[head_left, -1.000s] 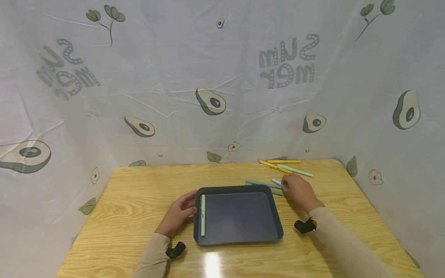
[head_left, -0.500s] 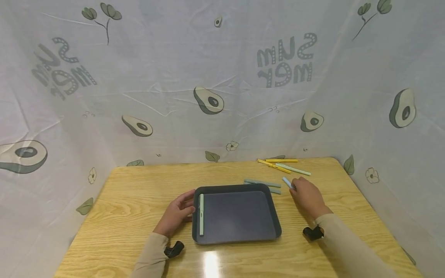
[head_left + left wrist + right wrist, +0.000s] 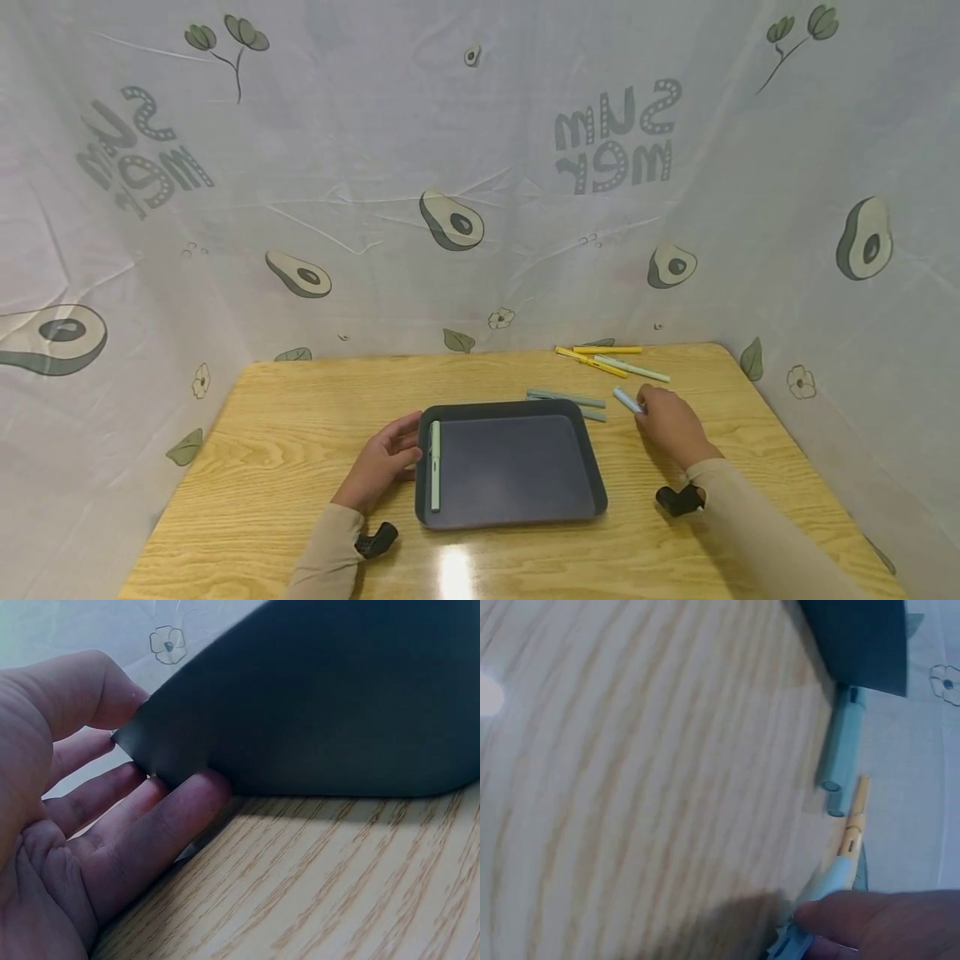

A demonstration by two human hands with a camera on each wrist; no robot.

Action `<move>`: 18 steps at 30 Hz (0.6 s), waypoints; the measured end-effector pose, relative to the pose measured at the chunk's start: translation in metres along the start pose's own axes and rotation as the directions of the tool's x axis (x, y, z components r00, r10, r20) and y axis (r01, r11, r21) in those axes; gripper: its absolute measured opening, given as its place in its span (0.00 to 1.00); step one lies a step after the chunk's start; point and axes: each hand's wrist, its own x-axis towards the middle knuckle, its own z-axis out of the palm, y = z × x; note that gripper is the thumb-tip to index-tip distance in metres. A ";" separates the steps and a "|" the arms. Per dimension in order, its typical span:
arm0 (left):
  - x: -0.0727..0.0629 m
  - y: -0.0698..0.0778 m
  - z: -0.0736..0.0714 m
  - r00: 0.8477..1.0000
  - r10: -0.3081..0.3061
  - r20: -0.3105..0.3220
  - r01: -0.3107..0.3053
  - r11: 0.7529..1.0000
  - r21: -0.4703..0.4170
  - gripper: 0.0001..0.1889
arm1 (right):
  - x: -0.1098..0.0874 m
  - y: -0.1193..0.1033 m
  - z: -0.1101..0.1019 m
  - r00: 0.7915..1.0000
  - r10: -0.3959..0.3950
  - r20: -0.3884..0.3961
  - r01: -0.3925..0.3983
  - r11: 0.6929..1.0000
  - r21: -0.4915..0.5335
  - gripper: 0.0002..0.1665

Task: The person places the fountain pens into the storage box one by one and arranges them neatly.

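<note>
A dark grey tray lies on the table with a pale green pen along its left inner side. My left hand holds the tray's left edge; in the left wrist view the thumb meets the rim and the fingers lie against the outer wall. To the right of the tray, my right hand pinches a light blue pen between thumb and fingers, its far end pointing to the back left. In the right wrist view, the hand partly hides the light blue pen.
Behind the tray's back right corner lie two teal pens, partly hidden by the rim. Farther back are two yellow pens and a pale green pen. A patterned curtain hangs round the wooden table.
My right hand has moved right, carrying the light blue pen away from the teal pens, then slightly farther in the last half second. The left hand and tray stay put.
</note>
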 end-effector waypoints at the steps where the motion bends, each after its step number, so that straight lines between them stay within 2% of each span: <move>1: 0.000 0.000 0.000 1.000 -0.001 -0.003 0.001 1.000 0.000 0.34 | 0.000 -0.001 -0.001 1.000 0.011 0.008 -0.011 1.000 0.006 0.12; 6: 0.000 -0.001 0.000 1.000 -0.001 -0.012 0.001 1.000 -0.004 0.34 | 0.000 -0.004 -0.006 0.996 0.071 0.057 -0.073 0.997 0.027 0.16; 13: 0.000 -0.002 -0.001 1.000 0.012 -0.004 -0.012 1.000 0.000 0.34 | 0.003 -0.001 0.000 0.997 0.049 0.066 -0.044 0.995 -0.085 0.11; 18: 0.001 -0.001 -0.001 1.000 0.008 0.007 -0.008 1.000 -0.008 0.34 | 0.003 0.000 0.002 0.999 0.015 0.046 -0.010 0.994 -0.109 0.10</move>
